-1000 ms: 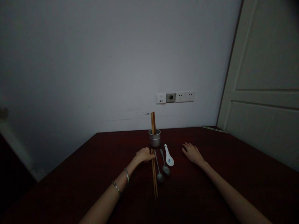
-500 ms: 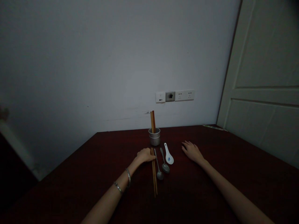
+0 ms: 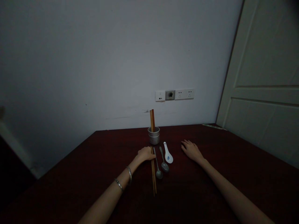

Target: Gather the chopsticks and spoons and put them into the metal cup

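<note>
My left hand (image 3: 145, 153) is closed round the upper part of a pair of wooden chopsticks (image 3: 153, 177) lying on the table, its thumb across them and its fingertips hidden. Just right of the chopsticks lies a long-handled metal spoon (image 3: 159, 174), its handle close to my thumb. Beside it are a second metal spoon (image 3: 165, 167) and a white soup spoon (image 3: 168, 157) with a blue mark. My right hand (image 3: 192, 150) rests palm down on the table, fingers stretched out, holding nothing. Behind the spoons stands a metal cup (image 3: 154, 138) with several upright chopsticks (image 3: 152, 119) in it.
The dark red table (image 3: 121, 140) meets a pale wall (image 3: 116, 62) carrying a row of sockets and switches (image 3: 174, 95). A light panelled door (image 3: 263, 68) rises on the right. A thin strip (image 3: 213, 126) lies at the back right edge of the table.
The view has shifted very slightly. Both hands, the chopsticks and the spoons keep their places on the table.
</note>
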{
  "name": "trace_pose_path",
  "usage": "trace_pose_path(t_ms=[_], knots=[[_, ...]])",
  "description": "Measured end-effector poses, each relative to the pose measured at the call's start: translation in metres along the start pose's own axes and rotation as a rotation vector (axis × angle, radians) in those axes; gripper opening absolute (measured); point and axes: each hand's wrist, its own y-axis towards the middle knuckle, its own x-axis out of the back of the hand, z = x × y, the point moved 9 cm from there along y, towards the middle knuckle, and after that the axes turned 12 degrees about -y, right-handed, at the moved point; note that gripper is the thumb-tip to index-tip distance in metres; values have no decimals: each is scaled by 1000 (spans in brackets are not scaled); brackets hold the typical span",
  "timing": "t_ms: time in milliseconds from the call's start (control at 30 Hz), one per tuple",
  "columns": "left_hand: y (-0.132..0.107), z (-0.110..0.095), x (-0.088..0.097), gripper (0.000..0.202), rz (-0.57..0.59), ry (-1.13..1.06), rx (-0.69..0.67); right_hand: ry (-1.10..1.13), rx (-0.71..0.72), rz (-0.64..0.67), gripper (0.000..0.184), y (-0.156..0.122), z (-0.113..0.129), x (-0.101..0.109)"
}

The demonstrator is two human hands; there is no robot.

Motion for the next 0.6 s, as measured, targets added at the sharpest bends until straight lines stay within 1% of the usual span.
trace_pose_path(t_ms=[100,333,467,600], knots=[[1,-3,-2,36,-15,3,-31,-2,4,-7,47,0,0,0],[3,5,-2,31,-88,-4,33,-9,1,-15,47,2,-2,-4],[2,2,-2,32,-75,40,14,-16,10,-14,47,2,-1,-3],[3,1,-2,37,-76,115,13,-28,14,-19,47,0,0,1]])
